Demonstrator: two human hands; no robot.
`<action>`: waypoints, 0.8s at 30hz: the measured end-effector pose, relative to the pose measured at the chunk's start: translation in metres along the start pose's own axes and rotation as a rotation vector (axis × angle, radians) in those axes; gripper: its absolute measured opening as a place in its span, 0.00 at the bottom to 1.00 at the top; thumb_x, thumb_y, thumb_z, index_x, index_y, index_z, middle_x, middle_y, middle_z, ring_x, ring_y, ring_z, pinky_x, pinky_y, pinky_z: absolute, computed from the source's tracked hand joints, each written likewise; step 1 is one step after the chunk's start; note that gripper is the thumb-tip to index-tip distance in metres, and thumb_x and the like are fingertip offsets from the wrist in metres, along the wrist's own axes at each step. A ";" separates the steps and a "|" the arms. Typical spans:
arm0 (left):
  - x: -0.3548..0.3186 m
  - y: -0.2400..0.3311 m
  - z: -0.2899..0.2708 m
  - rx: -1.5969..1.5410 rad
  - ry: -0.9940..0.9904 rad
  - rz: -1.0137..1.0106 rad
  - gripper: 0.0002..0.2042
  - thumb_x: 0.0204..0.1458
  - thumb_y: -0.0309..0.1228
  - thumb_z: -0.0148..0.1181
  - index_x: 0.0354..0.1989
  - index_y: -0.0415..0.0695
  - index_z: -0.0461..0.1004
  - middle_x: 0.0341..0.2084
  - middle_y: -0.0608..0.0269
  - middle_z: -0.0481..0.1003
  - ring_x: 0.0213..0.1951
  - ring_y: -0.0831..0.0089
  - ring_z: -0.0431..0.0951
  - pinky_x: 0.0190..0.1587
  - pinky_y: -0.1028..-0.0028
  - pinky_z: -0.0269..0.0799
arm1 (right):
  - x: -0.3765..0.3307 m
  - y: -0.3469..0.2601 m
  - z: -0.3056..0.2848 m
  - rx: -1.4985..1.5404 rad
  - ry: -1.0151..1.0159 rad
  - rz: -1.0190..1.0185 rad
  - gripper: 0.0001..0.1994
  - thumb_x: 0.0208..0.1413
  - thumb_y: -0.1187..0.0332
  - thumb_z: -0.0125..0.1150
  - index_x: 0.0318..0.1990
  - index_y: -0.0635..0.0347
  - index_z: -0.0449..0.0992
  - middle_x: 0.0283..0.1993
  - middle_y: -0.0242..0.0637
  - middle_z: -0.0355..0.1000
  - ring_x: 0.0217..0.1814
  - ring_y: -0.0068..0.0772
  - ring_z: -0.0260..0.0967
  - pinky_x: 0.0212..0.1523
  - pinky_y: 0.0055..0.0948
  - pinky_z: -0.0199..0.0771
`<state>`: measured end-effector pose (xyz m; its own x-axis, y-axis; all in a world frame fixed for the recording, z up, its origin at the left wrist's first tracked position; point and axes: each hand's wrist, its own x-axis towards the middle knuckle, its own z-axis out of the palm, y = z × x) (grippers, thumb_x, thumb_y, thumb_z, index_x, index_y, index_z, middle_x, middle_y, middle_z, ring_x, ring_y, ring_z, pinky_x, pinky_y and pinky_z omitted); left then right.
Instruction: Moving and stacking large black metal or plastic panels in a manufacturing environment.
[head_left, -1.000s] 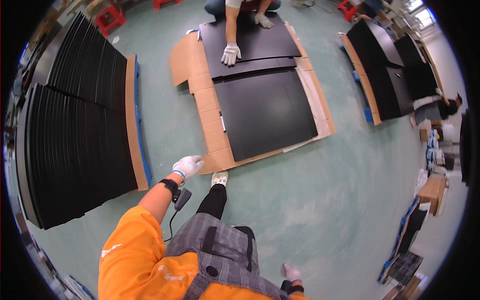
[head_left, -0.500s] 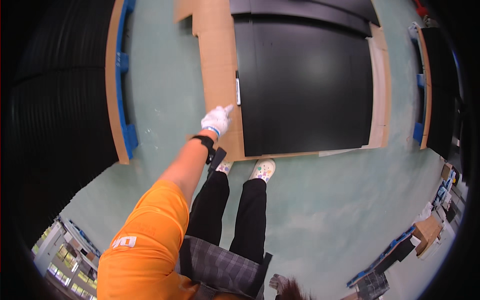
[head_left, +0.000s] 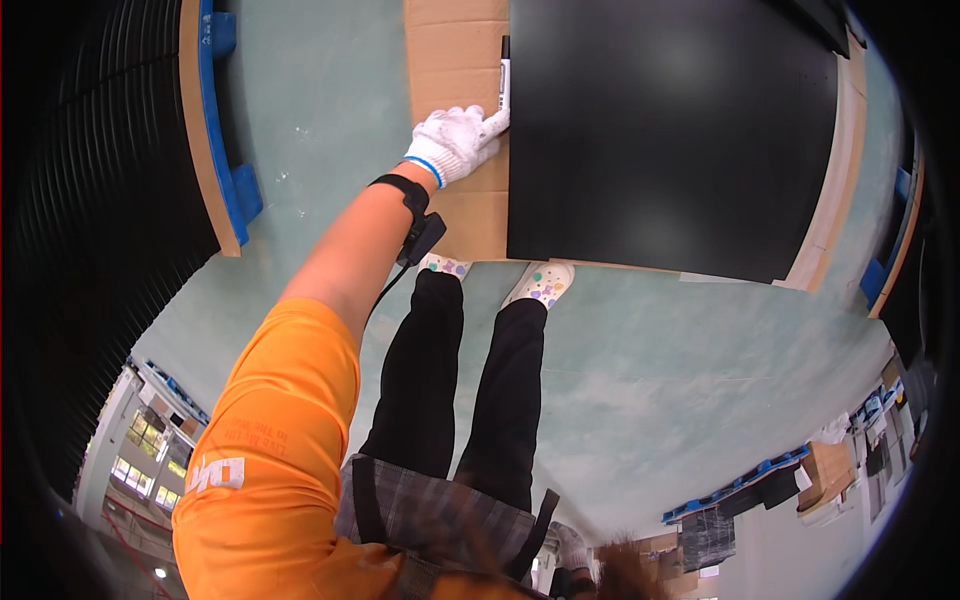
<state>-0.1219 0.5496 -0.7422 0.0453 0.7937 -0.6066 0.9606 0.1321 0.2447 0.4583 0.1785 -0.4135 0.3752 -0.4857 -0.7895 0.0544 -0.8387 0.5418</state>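
My left hand [head_left: 456,142], in a white knitted glove with a blue cuff edge, reaches over a strip of brown cardboard [head_left: 455,60]. One extended digit meets the lower end of a black-and-white marker pen [head_left: 505,80]; the other fingers are bent and apart. The pen lies on the cardboard, along the left edge of a large flat black panel [head_left: 660,140], and does not look gripped. Low in the picture, my right hand [head_left: 571,547] shows only in part, gloved and small; its fingers are too unclear to read.
Dense black ribbed sheets [head_left: 110,150] stand on a blue pallet [head_left: 222,120] at the left. Another blue pallet [head_left: 878,275] stands at the right. My patterned shoes [head_left: 540,285] are close to the black panel's near edge. Cardboard pieces [head_left: 828,475] lie farther off at lower right.
My left hand has moved forward to the pen's lower end, touching it now. The view has shifted, bringing the panel and pen higher in the picture. The pen still lies along the panel's edge.
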 end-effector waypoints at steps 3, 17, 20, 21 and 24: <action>0.003 0.002 0.004 -0.005 0.050 -0.041 0.20 0.58 0.45 0.49 0.58 0.59 0.64 0.42 0.54 0.72 0.45 0.54 0.76 0.46 0.59 0.72 | -0.005 -0.008 -0.001 -0.004 -0.045 -0.073 0.21 0.58 0.57 0.54 0.53 0.63 0.69 0.47 0.47 0.72 0.49 0.45 0.71 0.50 0.41 0.73; -0.031 0.004 0.006 -0.398 0.187 -0.378 0.12 0.51 0.35 0.47 0.41 0.48 0.70 0.36 0.50 0.74 0.41 0.51 0.76 0.46 0.56 0.71 | 0.007 -0.029 -0.005 0.088 -0.060 -0.206 0.17 0.61 0.62 0.52 0.50 0.67 0.71 0.39 0.43 0.75 0.38 0.38 0.75 0.42 0.39 0.79; -0.079 0.000 -0.004 -0.515 0.299 -0.403 0.08 0.55 0.35 0.49 0.37 0.45 0.69 0.30 0.48 0.74 0.34 0.50 0.75 0.38 0.59 0.70 | 0.012 -0.053 -0.006 0.003 0.023 -0.197 0.16 0.60 0.60 0.54 0.48 0.64 0.74 0.36 0.42 0.75 0.37 0.36 0.75 0.40 0.37 0.79; -0.097 0.001 -0.009 -0.501 0.333 -0.407 0.08 0.55 0.35 0.49 0.37 0.45 0.69 0.30 0.48 0.74 0.34 0.50 0.75 0.38 0.59 0.70 | 0.007 -0.066 -0.006 -0.082 0.026 -0.316 0.18 0.58 0.56 0.57 0.47 0.63 0.75 0.35 0.35 0.74 0.32 0.29 0.72 0.38 0.33 0.78; -0.162 0.008 -0.037 -0.666 0.287 -0.426 0.10 0.60 0.36 0.50 0.38 0.42 0.69 0.28 0.48 0.74 0.32 0.52 0.76 0.35 0.62 0.71 | -0.016 -0.146 0.025 -0.388 0.019 -0.667 0.19 0.60 0.57 0.55 0.49 0.63 0.75 0.39 0.39 0.76 0.38 0.31 0.74 0.41 0.28 0.75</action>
<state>-0.1313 0.4441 -0.6140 -0.4425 0.7052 -0.5540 0.5128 0.7057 0.4888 0.4216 0.3025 -0.4868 0.1652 0.0995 -0.9812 0.5937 -0.8045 0.0183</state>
